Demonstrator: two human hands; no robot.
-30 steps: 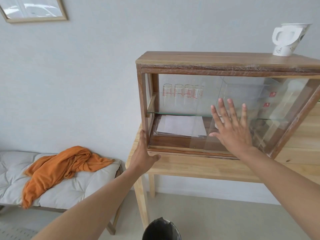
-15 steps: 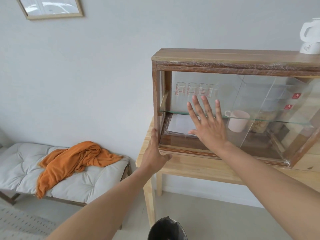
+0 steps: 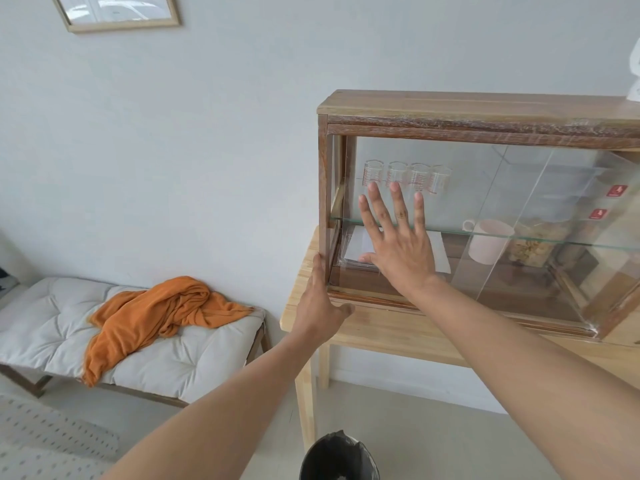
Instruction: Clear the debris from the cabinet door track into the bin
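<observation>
Right hand [image 3: 401, 244]: flat, fingers spread, pressing the clear sliding glass door [image 3: 464, 188].
Left hand [image 3: 320, 306]: straight-fingered, bracing the brown wooden cabinet [image 3: 485, 109] corner.
Technique: slide evenly, light pressure, expose the bottom track [image 3: 377, 299].

In the upper left of the frame I saw a framed picture [image 3: 117, 12] on the pale wall. At lower left, an orange cloth [image 3: 156, 317] lay crumpled on a white cushioned bench [image 3: 194, 358], with a dotted rug [image 3: 45, 441] in the corner below. A light wooden table [image 3: 381, 327] stood right of centre. Behind glass at centre right I made out four marked measuring glasses [image 3: 396, 174] in a row, a pale mug [image 3: 490, 245] lower down, and white paper sheets [image 3: 360, 245] left of it.
</observation>
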